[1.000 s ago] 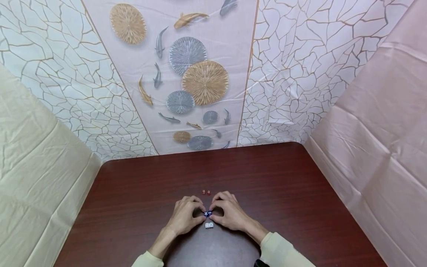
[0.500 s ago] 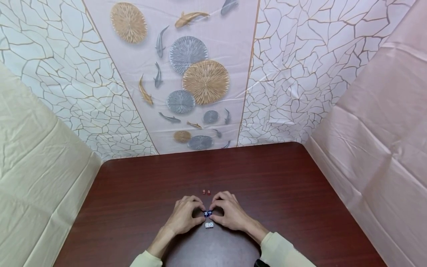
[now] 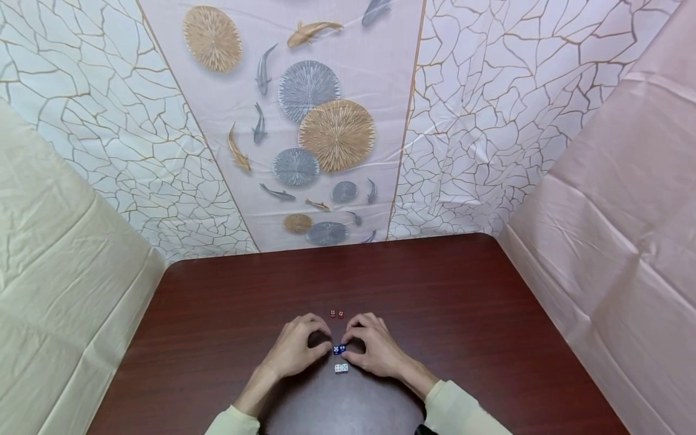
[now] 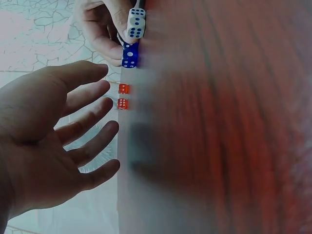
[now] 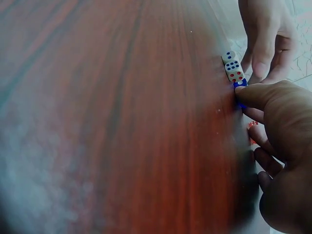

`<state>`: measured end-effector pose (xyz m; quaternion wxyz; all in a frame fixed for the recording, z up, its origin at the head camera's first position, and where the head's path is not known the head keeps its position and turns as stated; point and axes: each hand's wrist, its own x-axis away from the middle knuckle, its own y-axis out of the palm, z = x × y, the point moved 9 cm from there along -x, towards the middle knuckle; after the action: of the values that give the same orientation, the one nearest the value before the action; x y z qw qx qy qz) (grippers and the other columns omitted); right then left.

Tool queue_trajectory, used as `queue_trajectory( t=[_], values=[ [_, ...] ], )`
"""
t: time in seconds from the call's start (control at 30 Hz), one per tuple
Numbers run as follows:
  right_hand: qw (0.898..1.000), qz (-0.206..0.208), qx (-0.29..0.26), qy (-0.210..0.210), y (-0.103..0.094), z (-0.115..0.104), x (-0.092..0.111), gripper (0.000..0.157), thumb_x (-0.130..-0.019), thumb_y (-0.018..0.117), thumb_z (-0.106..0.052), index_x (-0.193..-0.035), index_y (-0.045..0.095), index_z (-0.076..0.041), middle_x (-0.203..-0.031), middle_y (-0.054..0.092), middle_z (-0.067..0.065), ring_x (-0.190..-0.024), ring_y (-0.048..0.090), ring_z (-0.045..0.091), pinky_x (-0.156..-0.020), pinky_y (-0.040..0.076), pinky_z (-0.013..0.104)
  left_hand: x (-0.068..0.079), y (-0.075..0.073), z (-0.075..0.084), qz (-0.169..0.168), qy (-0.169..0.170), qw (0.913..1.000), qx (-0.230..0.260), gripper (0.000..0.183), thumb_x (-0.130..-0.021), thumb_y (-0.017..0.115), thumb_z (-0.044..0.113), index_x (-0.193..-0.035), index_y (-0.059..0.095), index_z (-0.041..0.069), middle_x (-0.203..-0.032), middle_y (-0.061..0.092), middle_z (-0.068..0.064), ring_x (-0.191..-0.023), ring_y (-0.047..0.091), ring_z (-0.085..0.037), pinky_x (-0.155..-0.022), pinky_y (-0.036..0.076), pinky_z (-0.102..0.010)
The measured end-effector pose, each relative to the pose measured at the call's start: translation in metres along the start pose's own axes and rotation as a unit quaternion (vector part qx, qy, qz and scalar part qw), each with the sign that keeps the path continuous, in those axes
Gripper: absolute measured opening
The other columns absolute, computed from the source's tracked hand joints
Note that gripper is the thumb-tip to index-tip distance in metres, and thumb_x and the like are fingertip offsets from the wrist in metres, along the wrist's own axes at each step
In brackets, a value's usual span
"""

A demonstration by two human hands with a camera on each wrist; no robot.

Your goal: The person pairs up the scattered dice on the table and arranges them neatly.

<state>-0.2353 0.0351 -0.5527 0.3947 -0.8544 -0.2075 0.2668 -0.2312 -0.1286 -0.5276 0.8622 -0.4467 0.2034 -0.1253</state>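
Two blue dice (image 3: 336,350) stand side by side on the table in the head view, between my hands. My right hand (image 3: 375,348) pinches the right-hand blue die; the right wrist view has its thumb (image 5: 251,95) against the blue face. My left hand (image 3: 296,347) is just left of the pair, slightly apart from it, holding nothing; its fingers (image 4: 92,146) spread loosely in the left wrist view. Nearer to me sits a pair of white dice (image 3: 338,368), touching each other. Beyond the blue ones are two small red dice (image 3: 333,313) with a narrow gap between them.
The dark red-brown wooden table (image 3: 217,314) extends around the hands on every side. Behind it hangs a patterned cloth (image 3: 337,133) with fish and round motifs. Plain pale cloths drape at the left (image 3: 60,260) and right (image 3: 603,241).
My left hand has drawn back a little to the left, its thumb and fingers leaving the blue dice. The right hand and all the dice keep their places.
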Motion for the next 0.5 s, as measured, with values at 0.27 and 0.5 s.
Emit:
queue_trajectory(
  t=[0.27,0.5],
  values=[
    [1.0,0.008,-0.001,-0.008,-0.001,-0.001,0.002,0.018,-0.091,0.095,-0.025,-0.105,0.085,-0.02,-0.12,0.071,0.0,-0.123,0.061,0.025,-0.111,0.045,0.054,-0.005,-0.007,-0.005,0.005,-0.017,0.9997,0.016,0.015,-0.096,0.088,0.018,-0.11,0.084,0.015,-0.119,0.079,-0.002,-0.115,0.077,-0.027,-0.104,0.061,-0.052],
    [1.0,0.013,-0.001,-0.009,-0.001,0.0,0.002,0.02,-0.09,0.096,-0.026,-0.105,0.085,-0.02,-0.12,0.071,-0.002,-0.124,0.061,0.024,-0.112,0.045,0.052,-0.012,-0.008,-0.016,0.009,-0.042,0.9989,0.017,0.02,-0.096,0.089,0.016,-0.114,0.083,0.013,-0.12,0.079,-0.004,-0.119,0.077,-0.03,-0.107,0.06,-0.053]
  ],
)
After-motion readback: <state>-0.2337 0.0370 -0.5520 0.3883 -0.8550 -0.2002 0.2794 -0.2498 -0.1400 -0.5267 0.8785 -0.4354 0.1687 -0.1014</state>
